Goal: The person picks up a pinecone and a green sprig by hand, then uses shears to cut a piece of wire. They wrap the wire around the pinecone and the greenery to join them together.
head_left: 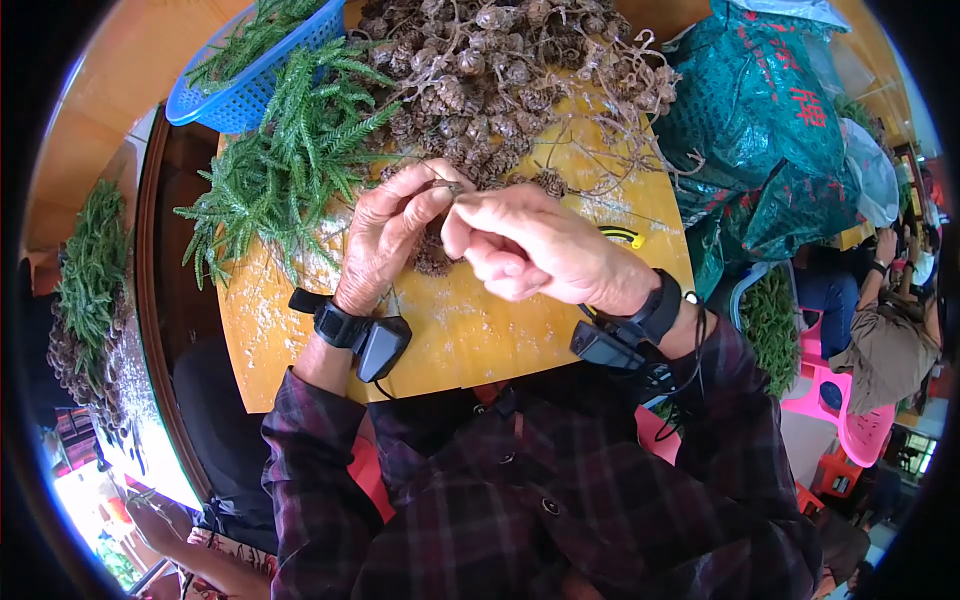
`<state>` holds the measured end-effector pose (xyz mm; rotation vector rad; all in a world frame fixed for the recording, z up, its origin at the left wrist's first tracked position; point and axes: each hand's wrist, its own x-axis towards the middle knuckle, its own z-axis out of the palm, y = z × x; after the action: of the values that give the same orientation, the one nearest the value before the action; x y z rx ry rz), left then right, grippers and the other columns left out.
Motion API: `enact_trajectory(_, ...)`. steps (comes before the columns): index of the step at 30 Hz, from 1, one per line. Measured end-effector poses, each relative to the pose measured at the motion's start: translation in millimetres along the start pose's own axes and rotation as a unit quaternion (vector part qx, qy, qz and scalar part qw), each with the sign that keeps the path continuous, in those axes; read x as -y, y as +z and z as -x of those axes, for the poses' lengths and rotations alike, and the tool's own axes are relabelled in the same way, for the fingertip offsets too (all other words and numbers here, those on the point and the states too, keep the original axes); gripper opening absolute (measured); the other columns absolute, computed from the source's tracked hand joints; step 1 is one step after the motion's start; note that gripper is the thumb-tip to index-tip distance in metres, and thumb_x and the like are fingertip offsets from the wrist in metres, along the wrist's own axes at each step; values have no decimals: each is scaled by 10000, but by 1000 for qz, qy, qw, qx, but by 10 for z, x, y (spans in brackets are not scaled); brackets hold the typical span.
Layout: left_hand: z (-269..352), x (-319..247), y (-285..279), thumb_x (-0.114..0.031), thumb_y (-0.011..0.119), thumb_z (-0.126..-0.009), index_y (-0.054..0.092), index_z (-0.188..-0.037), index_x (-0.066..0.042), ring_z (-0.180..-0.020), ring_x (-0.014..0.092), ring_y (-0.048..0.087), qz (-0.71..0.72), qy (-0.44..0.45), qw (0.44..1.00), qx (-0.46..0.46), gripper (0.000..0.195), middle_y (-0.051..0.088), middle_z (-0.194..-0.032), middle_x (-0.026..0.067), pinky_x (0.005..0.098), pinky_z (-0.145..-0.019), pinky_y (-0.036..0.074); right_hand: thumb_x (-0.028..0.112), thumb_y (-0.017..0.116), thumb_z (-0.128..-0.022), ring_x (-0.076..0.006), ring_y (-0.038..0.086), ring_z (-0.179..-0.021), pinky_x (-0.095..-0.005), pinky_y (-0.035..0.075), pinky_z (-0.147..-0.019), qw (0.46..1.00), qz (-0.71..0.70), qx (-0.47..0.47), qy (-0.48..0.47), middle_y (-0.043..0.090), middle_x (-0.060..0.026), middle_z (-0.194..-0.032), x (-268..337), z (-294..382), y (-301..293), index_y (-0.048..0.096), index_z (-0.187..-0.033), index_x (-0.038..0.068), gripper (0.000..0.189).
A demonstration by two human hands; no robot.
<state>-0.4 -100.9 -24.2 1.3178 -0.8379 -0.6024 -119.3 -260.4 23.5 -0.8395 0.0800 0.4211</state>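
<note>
My left hand (397, 225) pinches a thin dark stem (450, 187) between thumb and forefinger, above the yellow wooden table. Right against it is my right hand (532, 236), its fingers curled and its thumb at the same stem. Whether the right fingers grip the stem is hidden. A brown pine cone (431, 255) shows below and between the hands, partly covered by them. Beyond the fingers rises a large heap of brown pine cones (480, 90) on twiggy stems. Green artificial sprigs (292, 157) lie in a pile to the left of my left hand.
A blue plastic basket (255, 79) of green sprigs stands at the far left. Green plastic bags (750, 127) bulge along the right side. A black and yellow tool handle (626, 236) lies behind my right wrist. Another person (892, 337) sits at the right near a pink stool (862, 427).
</note>
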Motion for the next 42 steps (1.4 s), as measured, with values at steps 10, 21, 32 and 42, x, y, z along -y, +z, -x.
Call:
enact_trajectory(10,46,-53,46,-182,529,-939,590,-1076,7,-842,131,585,124,-93,987,49,241,632,-959,62,275,-797,482,87,720,-795,-77,518,-666,-179,461,-586,728,581,-173,-321,471,-26,-927,-64,-183,-119,544,-1162,19,412)
enact_trajectory(21,35,12,-10,-253,527,-939,557,-1129,39,-813,176,596,252,-165,951,65,350,631,-997,126,300,-798,486,16,607,-869,-87,565,-632,-210,465,-555,829,434,-142,-322,543,-42,-844,32,-248,-93,626,-881,-30,51)
enact_trajectory(32,26,42,-32,-219,520,-924,538,-1124,45,-783,186,588,285,-155,943,78,332,625,-936,121,323,-786,482,10,590,-877,-98,607,-606,-204,466,-543,875,366,-137,-284,565,-51,-812,28,-272,-24,594,-828,-40,71)
enact_trajectory(42,77,35,41,-225,539,-915,533,-1105,38,-744,190,593,404,-156,899,70,325,628,-888,124,338,-737,497,-40,618,-838,-112,608,-637,-214,481,-567,692,514,-162,-481,595,-68,-838,-51,-284,8,599,-820,-30,28)
